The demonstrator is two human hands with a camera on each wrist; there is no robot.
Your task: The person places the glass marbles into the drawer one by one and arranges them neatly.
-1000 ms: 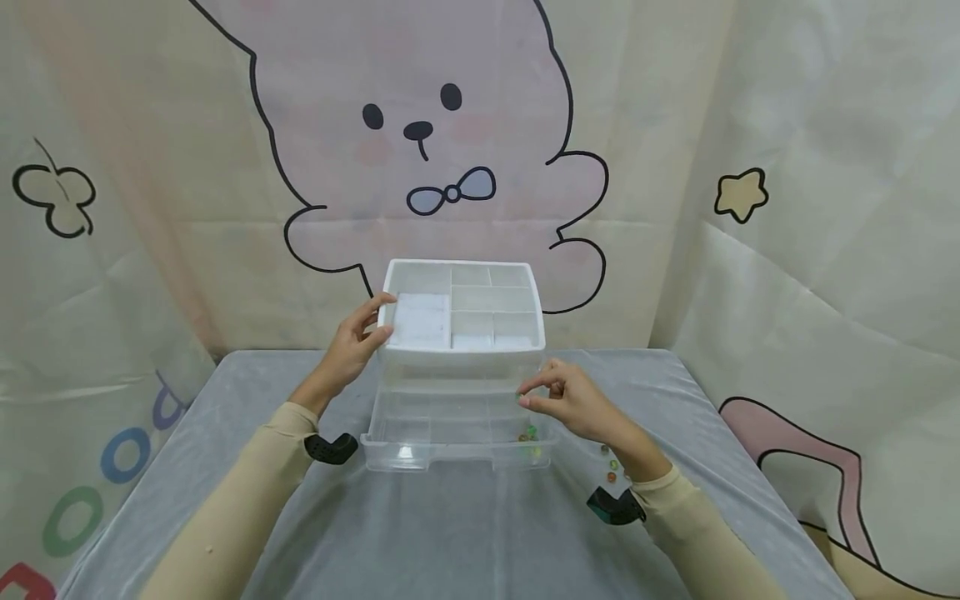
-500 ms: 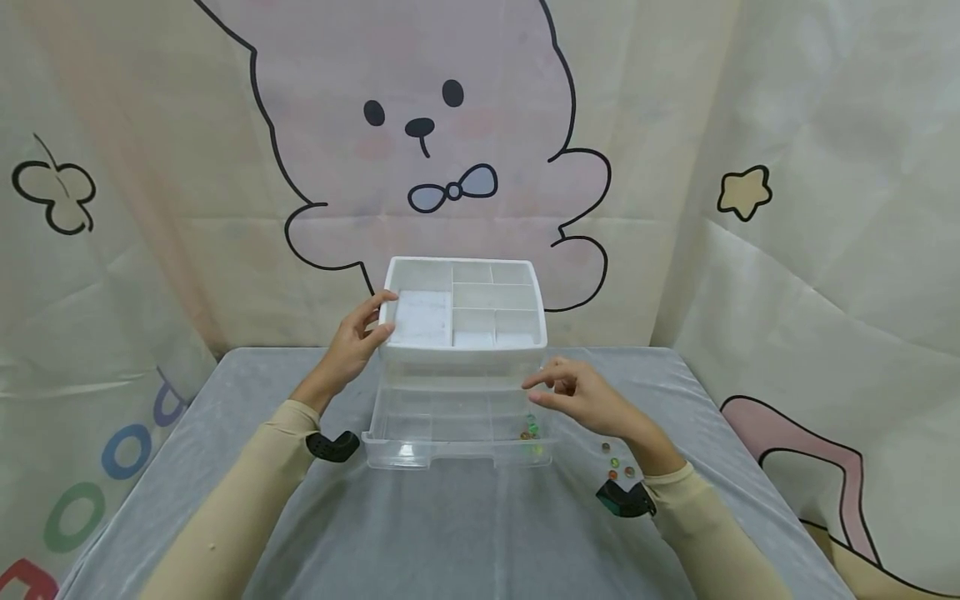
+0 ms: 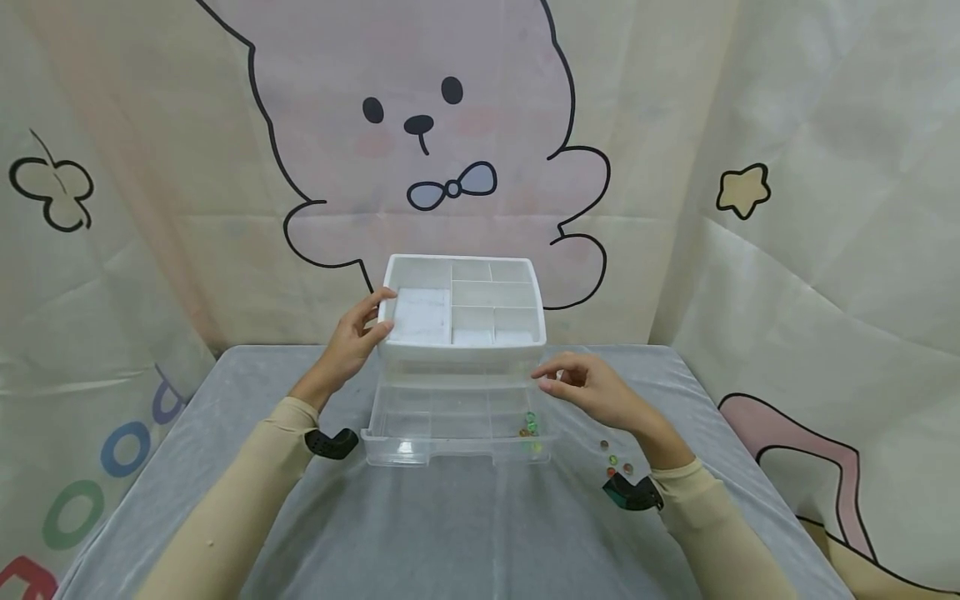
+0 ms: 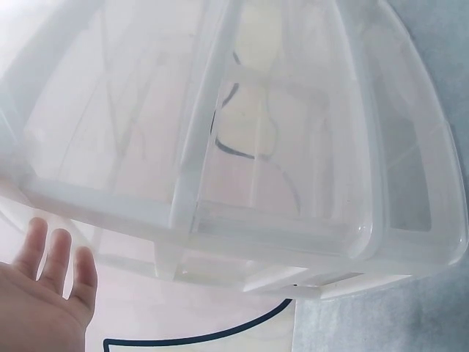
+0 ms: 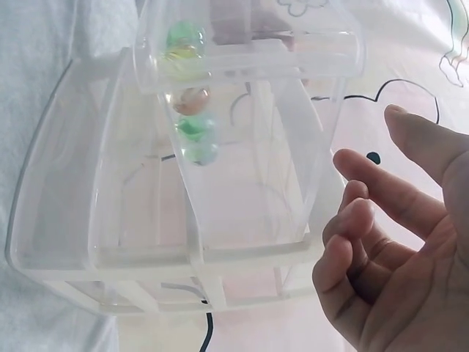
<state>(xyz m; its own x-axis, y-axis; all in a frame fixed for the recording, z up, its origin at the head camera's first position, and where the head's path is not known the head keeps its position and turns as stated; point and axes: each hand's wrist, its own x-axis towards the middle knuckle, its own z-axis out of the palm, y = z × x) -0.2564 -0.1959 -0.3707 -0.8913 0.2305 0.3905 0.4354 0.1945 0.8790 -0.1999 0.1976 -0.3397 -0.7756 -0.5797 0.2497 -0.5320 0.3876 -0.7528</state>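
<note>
On the table: everything listed below is sitting on or hovering over a grey cloth-covered table (image 3: 465,533), from largest thing to smallest.
Backdrop: a cream curtain (image 3: 825,167) printed with a big pink rabbit is hanging behind the table.
Organizer: a white plastic drawer box (image 3: 461,354) is standing at the far middle of the table, its top tray split into several compartments.
Drawer: a clear drawer (image 3: 456,425) is sticking out of the box's lower level toward the person, its front lip resting low over the cloth.
Left hand: the left hand (image 3: 352,340) is holding the box's top left corner, with the thumb lying over the rim and the fingers curling against the side wall.
Right hand: the right hand (image 3: 588,390) is hovering just beside the drawer's right edge, touching nothing, its fingers loosely bent and its palm empty; the right wrist view is showing the same relaxed, empty fingers (image 5: 366,220).
Marbles in drawer: a few small glass marbles (image 3: 529,427), green and amber, are lying together in the drawer's front right corner.
Marbles on cloth: a few more loose marbles (image 3: 613,460) are lying on the table near the right wrist, apart from the drawer.
</note>
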